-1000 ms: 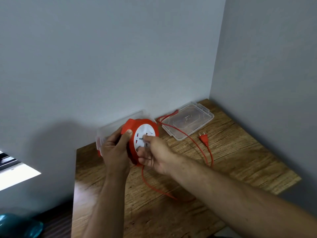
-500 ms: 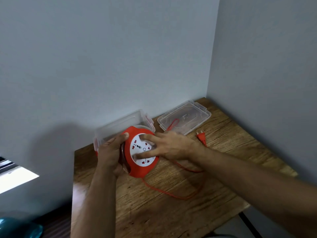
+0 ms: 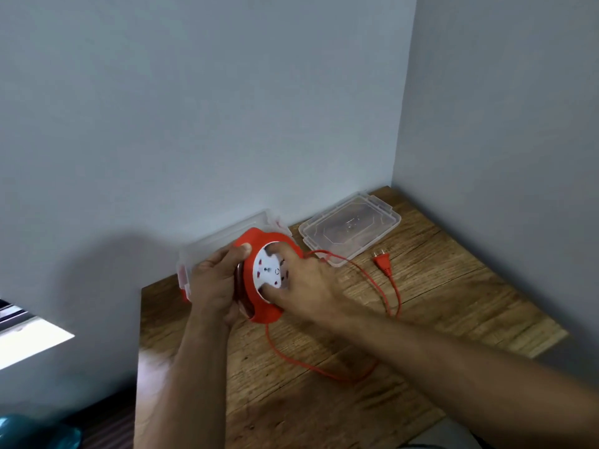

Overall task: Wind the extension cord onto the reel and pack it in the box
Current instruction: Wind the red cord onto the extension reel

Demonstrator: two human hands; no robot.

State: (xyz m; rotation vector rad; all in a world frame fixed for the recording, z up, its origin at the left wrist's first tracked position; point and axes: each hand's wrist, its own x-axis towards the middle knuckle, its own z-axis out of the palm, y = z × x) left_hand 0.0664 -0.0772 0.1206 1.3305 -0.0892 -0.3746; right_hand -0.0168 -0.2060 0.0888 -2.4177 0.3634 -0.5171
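Note:
My left hand (image 3: 214, 283) grips a round red extension cord reel (image 3: 256, 244) from its left side and back, holding it just above the wooden table (image 3: 437, 286). Its white socket face (image 3: 267, 270) tilts toward me. My right hand (image 3: 308, 286) covers the right half of that face, one finger curled at the top edge and the thumb at the bottom. The loose orange cord (image 3: 324, 372) leaves the reel's underside, loops across the table and ends at the plug (image 3: 381, 260). The open clear plastic box (image 3: 223, 238) stands behind the reel, partly hidden.
The box's clear lid (image 3: 351, 226) lies flat at the back right, near the corner of two grey walls. The table's left edge drops to a dark floor, where a teal object (image 3: 35, 432) sits. A bright window sill shows at far left.
My right hand has shifted round the white face, from a fingertip hold at its centre to fingers spread over it. The loose cord loop on the table has changed shape.

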